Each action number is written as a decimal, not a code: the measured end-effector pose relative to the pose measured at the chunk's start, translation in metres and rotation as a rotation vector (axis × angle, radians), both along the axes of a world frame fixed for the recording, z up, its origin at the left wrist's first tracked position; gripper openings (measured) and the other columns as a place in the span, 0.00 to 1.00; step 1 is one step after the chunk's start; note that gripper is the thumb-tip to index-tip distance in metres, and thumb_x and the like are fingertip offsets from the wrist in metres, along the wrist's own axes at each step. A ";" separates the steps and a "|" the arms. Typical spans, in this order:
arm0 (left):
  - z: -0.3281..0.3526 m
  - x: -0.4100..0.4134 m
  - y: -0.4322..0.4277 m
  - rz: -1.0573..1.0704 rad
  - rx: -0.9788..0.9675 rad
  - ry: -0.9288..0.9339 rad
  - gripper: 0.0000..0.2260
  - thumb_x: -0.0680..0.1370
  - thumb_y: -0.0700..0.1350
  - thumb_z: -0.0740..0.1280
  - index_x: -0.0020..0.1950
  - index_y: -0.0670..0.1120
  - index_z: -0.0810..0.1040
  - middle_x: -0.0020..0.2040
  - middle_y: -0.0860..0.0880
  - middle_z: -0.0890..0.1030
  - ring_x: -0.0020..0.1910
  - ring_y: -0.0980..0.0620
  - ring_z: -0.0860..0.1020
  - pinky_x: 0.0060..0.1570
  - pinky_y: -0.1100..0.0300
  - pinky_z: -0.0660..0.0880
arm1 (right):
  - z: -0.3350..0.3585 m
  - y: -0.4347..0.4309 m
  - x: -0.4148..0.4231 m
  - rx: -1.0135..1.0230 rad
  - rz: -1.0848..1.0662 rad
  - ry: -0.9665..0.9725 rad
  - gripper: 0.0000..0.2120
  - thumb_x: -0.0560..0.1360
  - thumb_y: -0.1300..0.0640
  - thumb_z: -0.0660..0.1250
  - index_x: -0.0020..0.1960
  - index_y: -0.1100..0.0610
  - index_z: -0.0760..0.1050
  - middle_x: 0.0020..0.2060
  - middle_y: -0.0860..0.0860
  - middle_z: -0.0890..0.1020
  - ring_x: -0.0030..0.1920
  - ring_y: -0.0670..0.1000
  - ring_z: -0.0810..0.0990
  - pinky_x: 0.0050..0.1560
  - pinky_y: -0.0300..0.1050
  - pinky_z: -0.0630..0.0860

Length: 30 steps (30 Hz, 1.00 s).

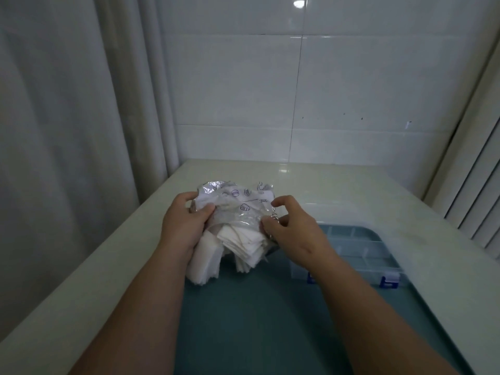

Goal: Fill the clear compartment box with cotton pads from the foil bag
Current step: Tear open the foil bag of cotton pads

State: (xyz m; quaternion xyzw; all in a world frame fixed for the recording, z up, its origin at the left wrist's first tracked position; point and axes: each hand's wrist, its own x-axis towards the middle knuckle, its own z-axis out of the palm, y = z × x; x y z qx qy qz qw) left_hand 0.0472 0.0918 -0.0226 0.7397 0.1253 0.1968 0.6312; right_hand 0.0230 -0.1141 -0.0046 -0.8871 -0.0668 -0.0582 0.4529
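The person stands at the pale counter [338, 190] with the foil bag [238, 201] held up in both hands, just above the far left corner of a teal tray [257, 320]. The bag's mouth is turned down and towards them, which is why the cotton pads [243, 244] are fanning out of it in a loose white sheaf. A thicker wad hangs at the left and sags onto the tray.

The left hand [184, 226] grips the crumpled left side of the bag, thumb across the top and fingers curled underneath. To me it looks to be steadying both the bag and the pads below it. The right hand [292, 228] pinches the clear right edge of the opening between thumb and fingertips, with its forefinger lifted and bent. That reads as a pull to widen the mouth so the pads come free.

The clear compartment box [359, 253] sits on the tray just right of the right wrist, blue latches [388, 282] facing the person and close enough for a short carry. Its dividers show, with no pads in the cells I can see. I cannot tell whether the lid is down.

My guess is the filling itself has not begun.
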 end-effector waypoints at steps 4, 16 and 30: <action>0.003 0.002 -0.006 -0.011 0.001 -0.040 0.05 0.75 0.44 0.68 0.50 0.48 0.80 0.45 0.49 0.83 0.40 0.53 0.79 0.36 0.60 0.73 | -0.002 0.006 0.002 -0.036 -0.023 -0.126 0.09 0.77 0.58 0.63 0.54 0.45 0.68 0.34 0.51 0.82 0.34 0.51 0.78 0.39 0.47 0.77; 0.002 0.004 -0.007 0.097 0.258 -0.085 0.07 0.77 0.53 0.67 0.47 0.50 0.74 0.39 0.50 0.80 0.37 0.51 0.78 0.38 0.57 0.72 | -0.002 0.007 0.005 -0.028 -0.059 -0.116 0.12 0.79 0.59 0.59 0.55 0.42 0.66 0.40 0.49 0.82 0.39 0.53 0.82 0.42 0.52 0.80; 0.018 -0.014 -0.001 -0.017 0.353 0.065 0.09 0.75 0.54 0.66 0.52 0.54 0.80 0.53 0.54 0.80 0.52 0.52 0.78 0.56 0.51 0.75 | 0.009 -0.018 -0.003 -0.167 -0.081 -0.102 0.03 0.78 0.52 0.64 0.49 0.48 0.76 0.47 0.44 0.81 0.45 0.45 0.79 0.43 0.41 0.74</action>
